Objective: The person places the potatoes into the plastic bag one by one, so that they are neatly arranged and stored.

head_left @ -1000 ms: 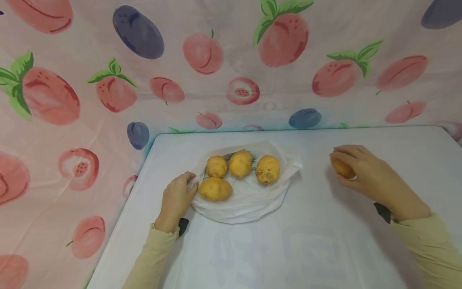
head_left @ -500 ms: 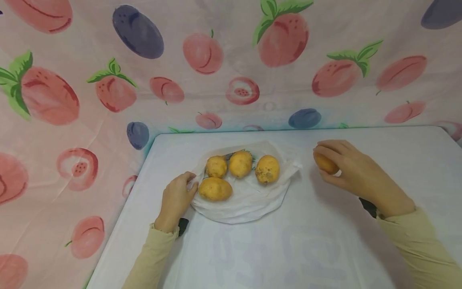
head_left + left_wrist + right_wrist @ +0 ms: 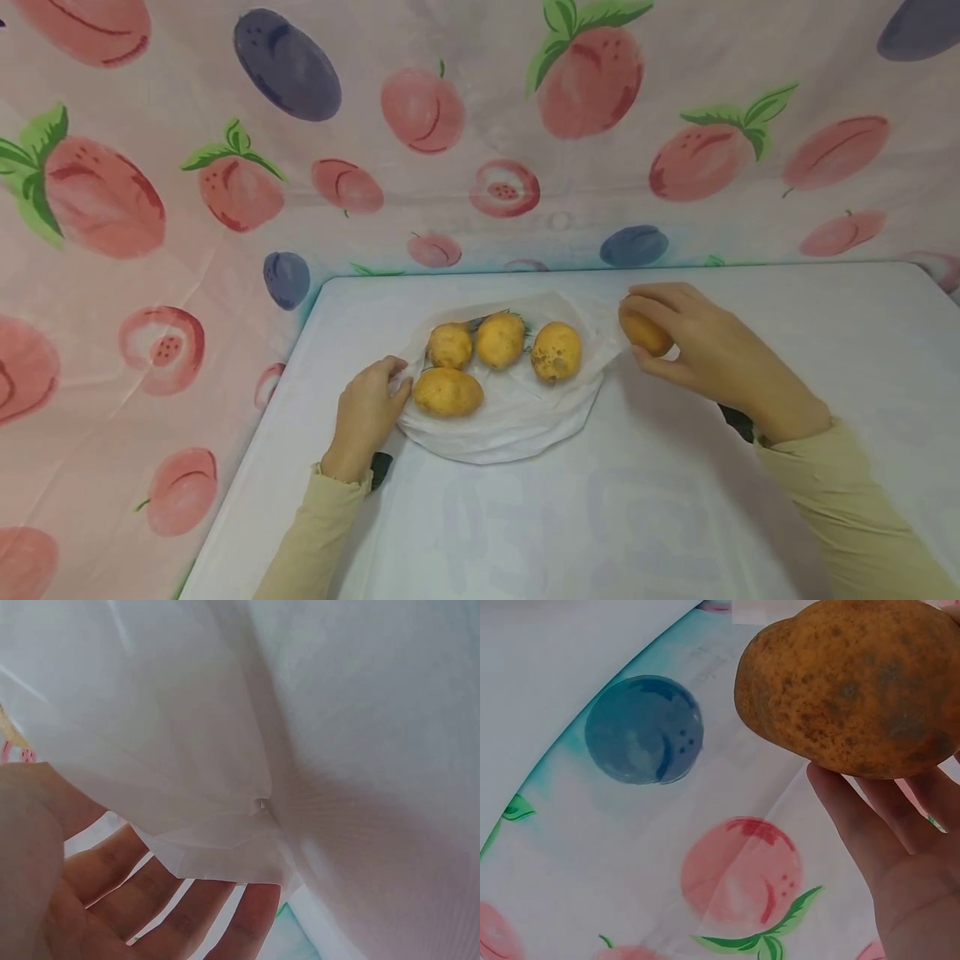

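Note:
My right hand [image 3: 708,354] grips a brownish-yellow potato [image 3: 643,327] above the table, close to the right edge of a thin white plastic bag [image 3: 502,437]. Dark specks cover the skin of this potato [image 3: 855,690] in the right wrist view, where fingertips support it from below. At the bag's left edge, my left hand [image 3: 371,412] holds the plastic between thumb and fingers; the left wrist view has the bag's film [image 3: 187,750] lying over the fingertips. Several yellow potatoes lie on the opened bag, among them an oblong one [image 3: 448,392] nearest the left hand and a blemished one [image 3: 556,352] at right.
The white table [image 3: 600,517] has its back edge against a pink fruit-print cloth [image 3: 562,208]. The same cloth hangs along the left side [image 3: 225,333]. Green-grey print shows on the bag behind the potatoes.
My right hand has moved left with the potato, from the right part of the table to beside the bag's right edge. The left hand and the potatoes on the bag have stayed put.

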A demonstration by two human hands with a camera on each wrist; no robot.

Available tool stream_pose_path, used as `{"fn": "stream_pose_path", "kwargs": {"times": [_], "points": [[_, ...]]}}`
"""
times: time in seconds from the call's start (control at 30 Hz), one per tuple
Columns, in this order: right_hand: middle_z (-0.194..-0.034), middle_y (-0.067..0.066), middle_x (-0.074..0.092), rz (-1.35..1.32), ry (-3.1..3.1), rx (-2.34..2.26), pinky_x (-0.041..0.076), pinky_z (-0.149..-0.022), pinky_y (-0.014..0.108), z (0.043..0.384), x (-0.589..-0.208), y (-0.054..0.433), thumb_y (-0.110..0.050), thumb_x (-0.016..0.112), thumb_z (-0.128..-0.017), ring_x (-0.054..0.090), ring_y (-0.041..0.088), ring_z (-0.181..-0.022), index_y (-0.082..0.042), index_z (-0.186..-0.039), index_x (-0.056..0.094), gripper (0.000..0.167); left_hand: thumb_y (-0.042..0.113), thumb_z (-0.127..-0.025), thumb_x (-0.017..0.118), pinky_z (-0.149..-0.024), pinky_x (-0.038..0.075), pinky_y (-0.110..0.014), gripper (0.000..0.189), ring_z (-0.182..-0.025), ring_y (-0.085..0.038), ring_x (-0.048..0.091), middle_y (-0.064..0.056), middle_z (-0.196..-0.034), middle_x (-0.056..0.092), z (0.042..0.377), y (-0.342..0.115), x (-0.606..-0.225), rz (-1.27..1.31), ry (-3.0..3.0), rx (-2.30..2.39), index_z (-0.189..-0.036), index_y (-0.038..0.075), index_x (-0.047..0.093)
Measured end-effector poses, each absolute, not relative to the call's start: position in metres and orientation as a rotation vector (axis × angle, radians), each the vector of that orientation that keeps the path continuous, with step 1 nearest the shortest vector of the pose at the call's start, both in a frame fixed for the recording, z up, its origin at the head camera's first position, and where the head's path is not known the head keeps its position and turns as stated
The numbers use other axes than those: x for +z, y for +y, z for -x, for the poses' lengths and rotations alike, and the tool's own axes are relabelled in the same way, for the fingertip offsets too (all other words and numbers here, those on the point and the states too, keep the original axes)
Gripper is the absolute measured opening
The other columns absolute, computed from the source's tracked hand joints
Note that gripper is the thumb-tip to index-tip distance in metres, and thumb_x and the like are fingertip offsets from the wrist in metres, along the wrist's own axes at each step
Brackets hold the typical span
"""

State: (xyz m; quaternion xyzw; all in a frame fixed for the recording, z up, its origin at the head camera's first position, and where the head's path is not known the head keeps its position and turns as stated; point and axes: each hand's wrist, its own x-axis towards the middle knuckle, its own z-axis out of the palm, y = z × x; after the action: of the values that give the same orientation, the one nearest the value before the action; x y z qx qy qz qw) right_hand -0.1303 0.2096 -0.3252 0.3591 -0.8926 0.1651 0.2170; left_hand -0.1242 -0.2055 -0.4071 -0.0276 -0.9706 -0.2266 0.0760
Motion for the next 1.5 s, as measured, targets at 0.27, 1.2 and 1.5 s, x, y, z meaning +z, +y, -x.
{"fn": "stream_pose_path", "kwargs": {"times": [0.27,1.2,1.5], "points": [[-0.124,0.016,0.060,-1.027,-2.487,0.476,0.057,-0.084,0.049,0.131,-0.323,0.193,-0.018,0.079,-0.076,0.056,0.031,-0.114,-0.001,-0.122,0.062,0.052,0.020,-0.092,0.069,-0.085,0.055,-0.049,0.026,-0.103,-0.033,0.068,-0.015,-0.111,0.072,0.124,-0.208,-0.408,0.086,-2.910,-0.675,-0.113,0.004,0.069],[-0.127,0.013,0.061,-1.179,-2.428,0.550,0.055,-0.091,0.046,0.135,-0.318,0.140,-0.028,0.081,-0.081,0.057,0.029,-0.119,-0.004,-0.124,0.063,0.052,0.018,-0.091,0.070,-0.083,0.055,-0.050,0.026,-0.102,-0.033,0.068,-0.015,-0.109,0.073,0.125,-0.207,-0.408,0.081,-2.895,-0.693,-0.112,0.003,0.070],[-0.125,0.012,0.062,-1.206,-2.435,0.544,0.051,-0.099,0.046,0.136,-0.326,0.120,-0.025,0.076,-0.084,0.057,0.030,-0.119,-0.004,-0.121,0.065,0.044,0.018,-0.092,0.069,-0.084,0.055,-0.050,0.026,-0.102,-0.033,0.068,-0.015,-0.110,0.072,0.125,-0.206,-0.409,0.090,-2.895,-0.689,-0.113,0.003,0.069]]}}
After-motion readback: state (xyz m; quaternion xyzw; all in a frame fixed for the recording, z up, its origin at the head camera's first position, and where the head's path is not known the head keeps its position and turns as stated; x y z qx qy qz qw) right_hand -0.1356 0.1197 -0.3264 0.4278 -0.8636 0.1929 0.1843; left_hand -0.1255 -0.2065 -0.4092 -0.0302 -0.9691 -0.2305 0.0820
